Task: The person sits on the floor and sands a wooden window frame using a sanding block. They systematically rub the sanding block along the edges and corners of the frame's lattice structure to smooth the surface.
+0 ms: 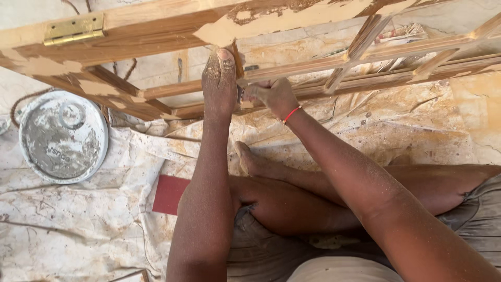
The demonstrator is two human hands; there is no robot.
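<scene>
Fingers [219,65] of my left hand [219,86] lay flat and together against a bar of the wooden frame [156,23], holding nothing. My right hand [274,96] was closed just beside it, though I could not tell on what. From the head view I also saw a brass hinge [73,30], a grey lid [62,137] and a red sheet [169,194] on the cloth-covered floor [78,224].

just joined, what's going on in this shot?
A person sits on a cloth-covered floor with both hands up at a wooden frame patched with pale filler. The left hand presses on a frame bar; the right hand, with a red thread at the wrist, works beside it, and what it grips is hidden. A brass hinge sits on the top rail. A smeared round lid and a red sheet lie on the cloth.
</scene>
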